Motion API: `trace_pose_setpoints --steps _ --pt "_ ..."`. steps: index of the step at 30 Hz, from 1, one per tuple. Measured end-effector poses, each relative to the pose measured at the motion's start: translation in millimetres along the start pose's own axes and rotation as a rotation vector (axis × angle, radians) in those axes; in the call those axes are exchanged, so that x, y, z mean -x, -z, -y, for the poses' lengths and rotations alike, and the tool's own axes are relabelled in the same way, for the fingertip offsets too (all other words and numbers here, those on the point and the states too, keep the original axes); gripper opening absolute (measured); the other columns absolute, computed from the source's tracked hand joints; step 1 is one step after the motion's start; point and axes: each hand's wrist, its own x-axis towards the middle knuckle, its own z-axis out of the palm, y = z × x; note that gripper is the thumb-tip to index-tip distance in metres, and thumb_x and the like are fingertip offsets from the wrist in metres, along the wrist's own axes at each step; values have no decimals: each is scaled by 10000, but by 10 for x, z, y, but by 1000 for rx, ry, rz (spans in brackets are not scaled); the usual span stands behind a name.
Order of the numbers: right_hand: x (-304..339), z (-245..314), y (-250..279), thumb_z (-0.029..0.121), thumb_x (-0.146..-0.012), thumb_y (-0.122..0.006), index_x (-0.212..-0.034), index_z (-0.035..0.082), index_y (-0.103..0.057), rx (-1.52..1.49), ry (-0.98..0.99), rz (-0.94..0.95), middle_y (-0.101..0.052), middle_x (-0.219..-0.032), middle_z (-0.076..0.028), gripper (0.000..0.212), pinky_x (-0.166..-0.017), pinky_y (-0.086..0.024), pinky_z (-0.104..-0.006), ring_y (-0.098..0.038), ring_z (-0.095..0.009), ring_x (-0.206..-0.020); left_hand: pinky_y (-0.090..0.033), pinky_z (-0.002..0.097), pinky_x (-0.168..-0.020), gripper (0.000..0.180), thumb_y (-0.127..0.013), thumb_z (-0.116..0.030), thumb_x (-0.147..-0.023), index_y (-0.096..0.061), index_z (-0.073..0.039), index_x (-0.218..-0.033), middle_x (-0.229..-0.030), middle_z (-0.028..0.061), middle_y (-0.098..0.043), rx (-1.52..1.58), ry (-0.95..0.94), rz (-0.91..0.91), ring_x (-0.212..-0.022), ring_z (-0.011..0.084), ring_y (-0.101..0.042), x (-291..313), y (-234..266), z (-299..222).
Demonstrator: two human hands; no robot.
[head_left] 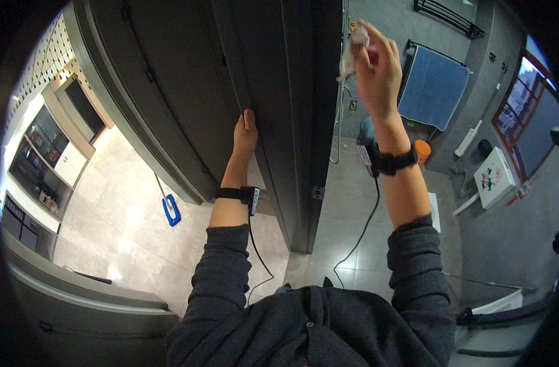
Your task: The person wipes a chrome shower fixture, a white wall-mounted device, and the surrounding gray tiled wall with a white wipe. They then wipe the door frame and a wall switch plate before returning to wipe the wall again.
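Observation:
A tall dark grey door [264, 73] runs down the middle of the head view. My left hand [245, 136] is closed at a vertical edge of it, thumb upward, most of the fingers out of sight. Raised higher on the far right side of the door is my right hand [378, 76]. Its fingers pinch a small whitish, crumpled wad [359, 38], perhaps a tissue or wipe; blur hides its exact kind. Thin, see-through white material hangs from it beside the door's outer edge. Both wrists wear black straps with a cable.
Left, a blue-framed mop [171, 210] rests on pale tiles beyond the dark door frame [139, 128]. On the right, a grey-walled bathroom has a blue towel [435, 85] on a rack, an orange bucket [422, 151], a white box [495, 177] and a window [524, 104].

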Motion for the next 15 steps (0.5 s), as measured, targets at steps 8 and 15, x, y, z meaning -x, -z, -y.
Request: trace_pose_setpoints --steps 8,15 --pt "138 224 -371 187 -998 -576 -1253 3 -584 281 -105 5 -559 -955 -142 315 -603 -548 -320 -634 -208 -737 -406 406 -1031 984 -262 -807 -896 -523 40 -1324 -1263 245 -597 -101 -25 -100 -1231 354 -542 127 23 -37" --pt "1085 303 -216 232 -901 -673 -1370 5 -478 306 -306 223 -513 -984 -183 557 -706 -498 -428 -586 -362 -822 -414 373 -971 899 -285 -764 -931 -557 34 -1245 -1097 165 -622 -1 -36 -146 -1071 273 -570 32 -14 161"
